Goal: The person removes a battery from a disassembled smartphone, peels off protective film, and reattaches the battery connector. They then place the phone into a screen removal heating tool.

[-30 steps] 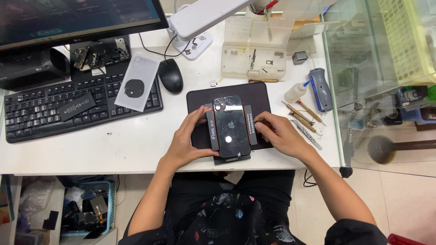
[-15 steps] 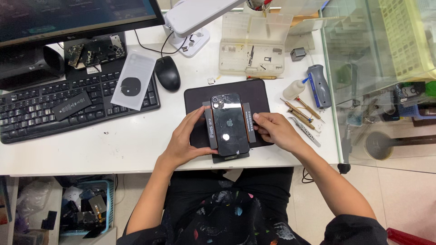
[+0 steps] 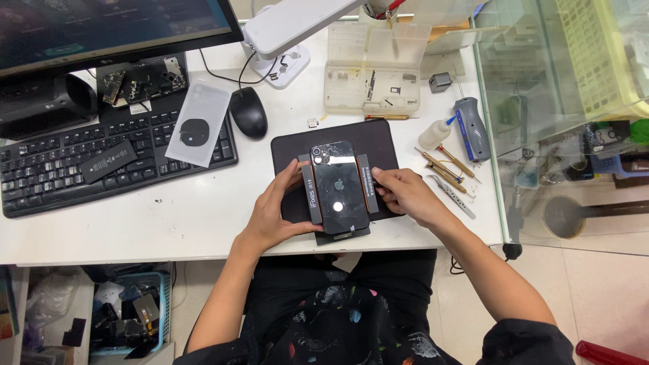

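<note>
— White desk, dark mat at centre. Where is the phone?
— Black phone sits in a clamp fixture on the mat.
— Grip?
— Left hand at nine o'clock and right hand at three o'clock both press against the fixture's sides, fingers closed on it.

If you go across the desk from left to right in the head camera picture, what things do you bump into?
Keyboard → mouse → left hand → phone → right hand → small white bottle → grey tool.
</note>
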